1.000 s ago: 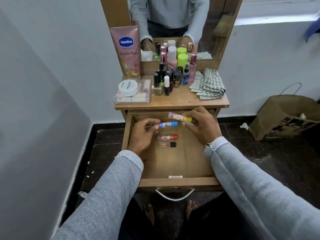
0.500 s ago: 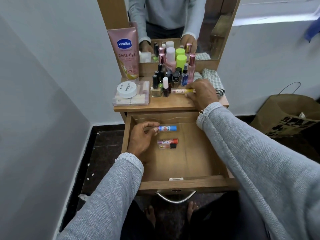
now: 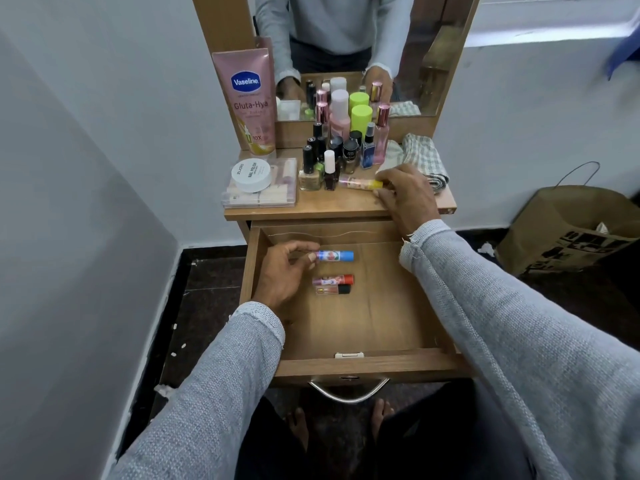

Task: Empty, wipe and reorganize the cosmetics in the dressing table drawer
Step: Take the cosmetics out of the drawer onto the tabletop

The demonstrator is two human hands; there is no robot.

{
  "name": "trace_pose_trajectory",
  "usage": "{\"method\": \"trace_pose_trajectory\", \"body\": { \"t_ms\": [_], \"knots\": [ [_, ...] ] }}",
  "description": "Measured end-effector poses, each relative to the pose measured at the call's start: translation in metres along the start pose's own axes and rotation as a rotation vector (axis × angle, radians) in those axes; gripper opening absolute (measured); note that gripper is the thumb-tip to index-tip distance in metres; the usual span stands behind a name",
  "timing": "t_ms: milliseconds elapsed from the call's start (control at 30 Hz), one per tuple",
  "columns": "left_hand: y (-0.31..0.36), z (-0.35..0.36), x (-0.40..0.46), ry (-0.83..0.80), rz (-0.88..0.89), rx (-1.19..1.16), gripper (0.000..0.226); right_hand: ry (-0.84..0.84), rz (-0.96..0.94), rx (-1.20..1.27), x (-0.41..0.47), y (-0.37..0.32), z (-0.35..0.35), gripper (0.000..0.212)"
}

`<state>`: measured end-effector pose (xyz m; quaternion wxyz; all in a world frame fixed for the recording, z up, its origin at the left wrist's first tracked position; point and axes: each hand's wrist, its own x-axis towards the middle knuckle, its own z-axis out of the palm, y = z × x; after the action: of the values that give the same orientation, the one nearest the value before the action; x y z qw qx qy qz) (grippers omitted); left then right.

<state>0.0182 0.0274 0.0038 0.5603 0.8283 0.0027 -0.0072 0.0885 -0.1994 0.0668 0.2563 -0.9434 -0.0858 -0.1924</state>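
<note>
The wooden drawer (image 3: 363, 363) stands pulled out below the dressing table top (image 3: 332, 204). Inside it, my left hand (image 3: 282, 275) pinches one end of a blue lip balm tube (image 3: 337, 256) near the back. A red-capped tube (image 3: 334, 280) and a small black-capped bottle (image 3: 332, 289) lie side by side in the middle of the drawer. My right hand (image 3: 407, 194) rests on the table top, its fingers round the yellow end of a pink and yellow tube (image 3: 358, 183). That tube lies in front of the nail polish bottles (image 3: 329, 164).
A tall pink Vaseline tube (image 3: 247, 98) leans at the back left. A white jar (image 3: 251, 174) sits on a clear box (image 3: 263, 199). A checked cloth (image 3: 424, 155) lies at the right, under the mirror (image 3: 415, 46). A brown paper bag (image 3: 571, 233) stands on the floor.
My right hand carried the pink and yellow tube from above the drawer up to the table top and laid it by the nail polish bottles. My left hand stayed on the blue tube.
</note>
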Motion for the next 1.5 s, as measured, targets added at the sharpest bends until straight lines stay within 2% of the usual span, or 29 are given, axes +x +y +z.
{"method": "trace_pose_trajectory", "body": {
  "t_ms": [133, 367, 633, 667, 733, 800, 867, 1033, 1133, 1167, 1233, 1300, 1333, 1500],
  "knots": [
    [0.000, 0.000, -0.002, -0.005, -0.016, -0.011, 0.021, 0.037, 0.000, -0.017, 0.001, -0.007, 0.004, 0.023],
    [0.003, 0.000, -0.001, -0.014, -0.040, -0.038, 0.021, 0.103, -0.016, 0.012, -0.004, -0.009, 0.005, 0.032],
    [0.008, 0.001, -0.003, 0.008, -0.070, -0.114, 0.022, 0.183, -0.100, 0.094, -0.045, -0.010, 0.000, 0.023],
    [0.010, 0.001, -0.004, 0.009, -0.069, -0.141, 0.022, 0.152, -0.129, 0.100, -0.054, -0.014, 0.001, 0.021],
    [0.012, 0.000, -0.005, 0.001, -0.064, -0.186, 0.022, -0.019, -0.204, 0.076, -0.071, -0.022, 0.005, 0.022],
    [0.013, -0.001, -0.005, -0.002, -0.057, -0.200, 0.021, -0.242, -0.277, -0.008, -0.083, -0.026, 0.012, 0.033],
    [0.012, -0.002, -0.006, -0.004, -0.063, -0.220, 0.021, -0.337, -0.307, -0.062, -0.086, -0.025, 0.019, 0.039],
    [0.017, -0.002, -0.009, -0.030, -0.062, -0.211, 0.022, -0.282, -0.324, -0.108, -0.077, -0.027, 0.020, 0.032],
    [0.019, -0.002, -0.007, 0.004, -0.109, -0.333, 0.023, -0.187, -0.370, -0.104, -0.068, -0.025, 0.013, 0.024],
    [0.018, -0.002, -0.007, 0.037, -0.117, -0.315, 0.022, -0.134, -0.370, -0.089, -0.064, -0.024, 0.009, 0.021],
    [0.008, -0.002, -0.005, 0.095, -0.042, 0.011, 0.021, -0.025, -0.346, -0.075, -0.054, -0.021, 0.000, 0.017],
    [-0.005, 0.000, -0.005, 0.031, 0.053, 0.383, 0.020, 0.040, -0.272, -0.081, -0.041, -0.018, -0.008, 0.016],
    [-0.010, 0.002, -0.005, -0.026, 0.074, 0.489, 0.021, 0.056, -0.231, -0.087, -0.034, -0.016, -0.011, 0.018],
    [-0.015, 0.007, -0.007, -0.163, 0.121, 0.650, 0.023, 0.034, -0.197, -0.136, -0.009, -0.010, -0.008, 0.020]
  ]
}}
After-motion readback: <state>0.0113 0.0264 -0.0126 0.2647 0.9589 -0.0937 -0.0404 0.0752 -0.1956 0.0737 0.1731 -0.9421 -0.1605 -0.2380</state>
